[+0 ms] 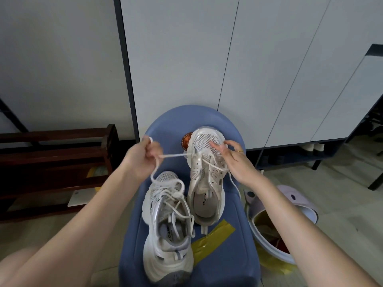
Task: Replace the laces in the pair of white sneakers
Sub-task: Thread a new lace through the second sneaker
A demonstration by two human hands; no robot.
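White cord lace (173, 155) is pinched in the left hand (143, 156), fingers curled round it, with the run from the toe-end eyelets of the far sneaker (205, 175) pulled out sideways and nearly taut. A slack loop of the same lace drops below that hand towards the near sneaker (167, 224). The right hand (234, 160) presses down on the far sneaker's mesh toe, fingers fairly straight and spread, thumb on the outer side; it steadies the shoe and grips nothing.

Step in hand looks like drawing the lace through the lowest eyelets of the far sneaker; I can't tell if it's going in or coming out. To do it well: keep the pull level and in line with the eyelet, not upward, so the shoe doesn't tip. Keep the right hand's weight on the toe while pulling. Feed the slack loop clear so it doesn't snag on the near sneaker's loose laces. Check that both ends come out even.

Both sneakers sit on a blue chair seat (234, 235), far one at the back, near one front left, touching side by side. Yellow tape strips (211, 239) lie on the seat by the heels. A bin (286, 222) stands on the floor to the right, and a dark wooden rack (53, 162) to the left.
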